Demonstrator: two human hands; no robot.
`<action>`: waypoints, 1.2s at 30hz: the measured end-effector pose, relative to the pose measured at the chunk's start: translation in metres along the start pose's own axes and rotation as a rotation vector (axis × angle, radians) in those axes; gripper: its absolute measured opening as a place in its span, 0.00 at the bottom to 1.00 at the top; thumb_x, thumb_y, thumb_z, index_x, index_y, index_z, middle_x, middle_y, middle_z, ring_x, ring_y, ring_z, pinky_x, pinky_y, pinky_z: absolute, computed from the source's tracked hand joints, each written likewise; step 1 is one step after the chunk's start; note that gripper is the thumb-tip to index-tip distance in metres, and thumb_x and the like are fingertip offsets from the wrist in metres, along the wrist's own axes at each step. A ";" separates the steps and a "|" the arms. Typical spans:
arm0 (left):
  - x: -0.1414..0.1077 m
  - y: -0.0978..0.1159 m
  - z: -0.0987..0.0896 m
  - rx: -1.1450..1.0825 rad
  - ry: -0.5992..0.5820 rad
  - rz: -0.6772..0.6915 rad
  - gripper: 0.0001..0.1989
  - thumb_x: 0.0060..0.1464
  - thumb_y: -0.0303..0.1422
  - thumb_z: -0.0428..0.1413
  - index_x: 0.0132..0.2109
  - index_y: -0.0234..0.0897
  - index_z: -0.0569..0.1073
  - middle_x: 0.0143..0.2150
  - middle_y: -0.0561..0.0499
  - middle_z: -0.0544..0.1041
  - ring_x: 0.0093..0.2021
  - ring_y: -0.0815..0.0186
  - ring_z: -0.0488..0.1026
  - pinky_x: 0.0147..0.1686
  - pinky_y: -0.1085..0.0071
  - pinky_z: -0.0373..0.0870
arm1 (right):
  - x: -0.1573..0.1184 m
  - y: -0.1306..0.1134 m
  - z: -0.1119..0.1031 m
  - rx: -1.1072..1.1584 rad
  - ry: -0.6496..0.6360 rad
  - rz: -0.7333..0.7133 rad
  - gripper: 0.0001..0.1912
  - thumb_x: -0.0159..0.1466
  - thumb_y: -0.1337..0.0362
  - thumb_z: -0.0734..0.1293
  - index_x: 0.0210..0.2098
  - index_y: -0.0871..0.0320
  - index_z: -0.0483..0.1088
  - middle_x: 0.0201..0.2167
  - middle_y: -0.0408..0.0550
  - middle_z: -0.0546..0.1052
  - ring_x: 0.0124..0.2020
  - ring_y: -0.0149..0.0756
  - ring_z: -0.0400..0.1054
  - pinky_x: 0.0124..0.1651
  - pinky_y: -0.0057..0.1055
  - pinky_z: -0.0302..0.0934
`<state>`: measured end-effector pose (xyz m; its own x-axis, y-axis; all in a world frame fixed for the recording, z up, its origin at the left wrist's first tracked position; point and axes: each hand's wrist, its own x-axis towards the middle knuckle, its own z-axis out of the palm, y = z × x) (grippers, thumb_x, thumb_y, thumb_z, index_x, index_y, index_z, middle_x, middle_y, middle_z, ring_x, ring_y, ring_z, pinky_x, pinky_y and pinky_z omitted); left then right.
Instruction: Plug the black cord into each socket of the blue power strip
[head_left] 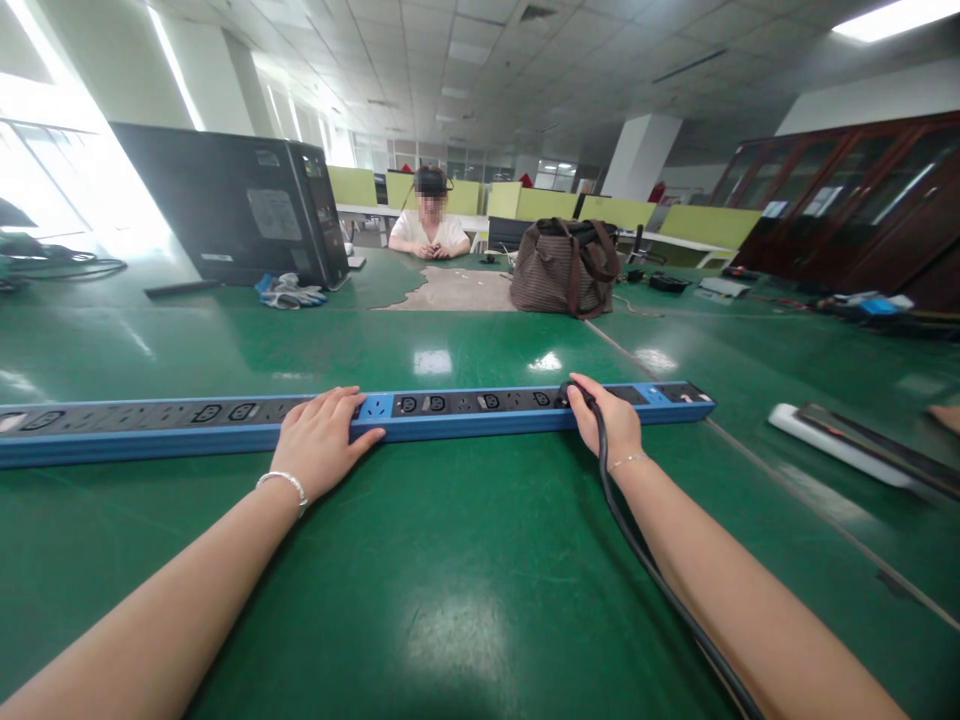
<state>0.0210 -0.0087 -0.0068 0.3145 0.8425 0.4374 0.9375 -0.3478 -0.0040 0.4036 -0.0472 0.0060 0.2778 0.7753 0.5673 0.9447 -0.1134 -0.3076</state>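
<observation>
The long blue metal power strip with black sockets [465, 428] lies across the glossy green counter [405, 560], in front of the person. The left hand [319, 440] rests over the strip; its fingers lie nearly side by side on the top and the thumb stands apart. The right hand [607, 420] has its fingers clamped on the black plug [564, 395] of a thick black cable [628, 530], at the sockets near the right end. The step in hand seems to be the plugging or unplugging; I cannot tell which, because the fingers hide the contact. In my judgement, the next move calls for a straight push or pull, with the left hand keeping the strip steady.
</observation>
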 end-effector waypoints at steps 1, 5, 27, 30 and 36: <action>0.000 0.000 0.000 -0.003 0.001 -0.001 0.29 0.55 0.50 0.46 0.55 0.34 0.65 0.59 0.41 0.67 0.58 0.52 0.63 0.56 0.55 0.57 | -0.001 0.000 0.000 -0.017 -0.001 -0.006 0.21 0.64 0.54 0.57 0.50 0.51 0.71 0.40 0.49 0.79 0.38 0.42 0.74 0.40 0.34 0.65; 0.000 -0.001 -0.001 -0.020 0.002 -0.002 0.29 0.55 0.50 0.46 0.55 0.35 0.66 0.59 0.41 0.68 0.59 0.52 0.63 0.56 0.54 0.57 | -0.006 0.000 -0.001 -0.096 -0.015 -0.059 0.21 0.65 0.54 0.56 0.53 0.51 0.70 0.38 0.49 0.79 0.35 0.40 0.74 0.36 0.31 0.64; 0.000 0.002 -0.003 -0.018 -0.023 -0.013 0.28 0.55 0.50 0.45 0.56 0.36 0.64 0.60 0.42 0.67 0.59 0.53 0.63 0.57 0.55 0.56 | -0.006 -0.012 -0.009 -0.165 -0.140 0.052 0.22 0.65 0.52 0.53 0.55 0.46 0.67 0.36 0.50 0.79 0.34 0.43 0.72 0.36 0.35 0.63; 0.000 0.001 -0.002 -0.032 -0.024 -0.017 0.28 0.55 0.50 0.46 0.56 0.37 0.64 0.60 0.42 0.67 0.59 0.53 0.63 0.57 0.55 0.56 | -0.008 -0.010 -0.005 -0.169 -0.098 -0.005 0.22 0.65 0.53 0.54 0.54 0.49 0.68 0.35 0.51 0.79 0.34 0.43 0.72 0.35 0.34 0.63; 0.000 0.002 -0.003 -0.030 -0.026 -0.024 0.29 0.55 0.50 0.46 0.56 0.36 0.64 0.60 0.42 0.67 0.59 0.53 0.62 0.57 0.55 0.56 | -0.009 -0.003 0.004 -0.043 -0.016 0.000 0.21 0.64 0.54 0.56 0.52 0.50 0.69 0.37 0.48 0.79 0.37 0.40 0.72 0.40 0.34 0.64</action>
<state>0.0222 -0.0101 -0.0045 0.2963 0.8610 0.4133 0.9401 -0.3394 0.0330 0.3973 -0.0513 -0.0009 0.2753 0.7853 0.5545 0.9514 -0.1398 -0.2743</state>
